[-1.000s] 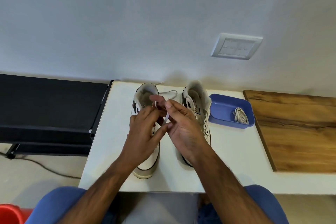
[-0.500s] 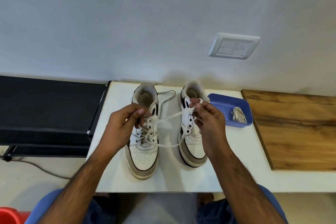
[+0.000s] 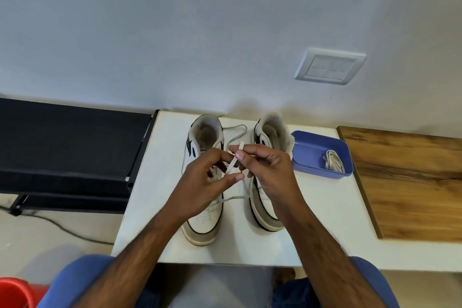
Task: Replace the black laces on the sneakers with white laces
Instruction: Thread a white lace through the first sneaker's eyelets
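Together, our left hand (image 3: 200, 182) and right hand (image 3: 266, 170) pinch one flat white lace (image 3: 233, 161) above two white leather sneakers (image 3: 205, 217); one blue plastic tray (image 3: 310, 150) holds one coiled white lace bundle (image 3: 333, 160).

Two sneakers (image 3: 207, 210) with smooth, matt white uppers that look like leather, a perforated toe and greyish rubbery soles. White lace (image 3: 231, 165): flat woven cloth. Table (image 3: 325, 220): smooth white surface with a faint sheen. Tray (image 3: 307, 155): blue plastic, smooth, holding a coiled cloth lace. Board (image 3: 412, 182): grained brown wood. Wall plate (image 3: 330, 66): glossy white plastic.
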### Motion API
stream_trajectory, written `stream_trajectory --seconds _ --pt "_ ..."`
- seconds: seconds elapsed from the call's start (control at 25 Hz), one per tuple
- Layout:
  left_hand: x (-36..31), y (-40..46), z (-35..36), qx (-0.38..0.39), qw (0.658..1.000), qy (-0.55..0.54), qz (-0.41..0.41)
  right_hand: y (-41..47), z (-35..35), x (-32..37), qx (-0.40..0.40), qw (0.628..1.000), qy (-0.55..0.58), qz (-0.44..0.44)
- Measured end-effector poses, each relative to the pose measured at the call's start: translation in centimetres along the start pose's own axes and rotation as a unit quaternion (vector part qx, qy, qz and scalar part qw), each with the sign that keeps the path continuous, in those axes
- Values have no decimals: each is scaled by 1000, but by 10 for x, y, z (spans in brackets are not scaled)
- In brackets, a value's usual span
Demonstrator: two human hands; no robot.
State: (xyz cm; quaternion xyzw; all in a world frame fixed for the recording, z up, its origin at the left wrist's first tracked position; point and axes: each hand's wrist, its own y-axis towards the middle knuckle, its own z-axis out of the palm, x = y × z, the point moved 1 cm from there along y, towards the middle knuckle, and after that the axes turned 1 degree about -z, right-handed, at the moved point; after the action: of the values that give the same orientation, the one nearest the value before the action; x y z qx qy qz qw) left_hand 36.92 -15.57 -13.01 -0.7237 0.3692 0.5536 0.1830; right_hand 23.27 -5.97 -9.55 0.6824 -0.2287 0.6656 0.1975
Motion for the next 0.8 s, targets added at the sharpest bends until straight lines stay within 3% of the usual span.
stream_trajectory --seconds 0.12,0.28,0.4,0.52,0.6,0.64,0.72,0.76,0.8 --pt "2 1 3 10 1000 -16 2 1 4 0 -14 999 33 -6" --pt "-2 3 -5 5 992 -121 -32 3 4 3 -28 999 33 -4" --pt "-3 3 -17 6 983 -178 -49 7 -8 0 -87 996 24 10" --pt "-1 6 -30 -17 985 -166 -53 12 -25 -6 -160 985 -16 55" --pt "6 7 -38 -15 993 -103 -52 14 -32 -12 -144 980 -131 49" --pt "10 7 -41 -9 998 -48 -40 13 -35 -16 -110 963 -242 30" --pt "14 6 -46 12 998 67 -8 9 -31 -19 -63 883 -463 -37" --pt "13 6 -47 15 995 97 -6 7 -27 -15 -74 855 -507 -80" --pt "13 5 -47 11 994 108 -11 6 -21 -9 -82 851 -504 -124"
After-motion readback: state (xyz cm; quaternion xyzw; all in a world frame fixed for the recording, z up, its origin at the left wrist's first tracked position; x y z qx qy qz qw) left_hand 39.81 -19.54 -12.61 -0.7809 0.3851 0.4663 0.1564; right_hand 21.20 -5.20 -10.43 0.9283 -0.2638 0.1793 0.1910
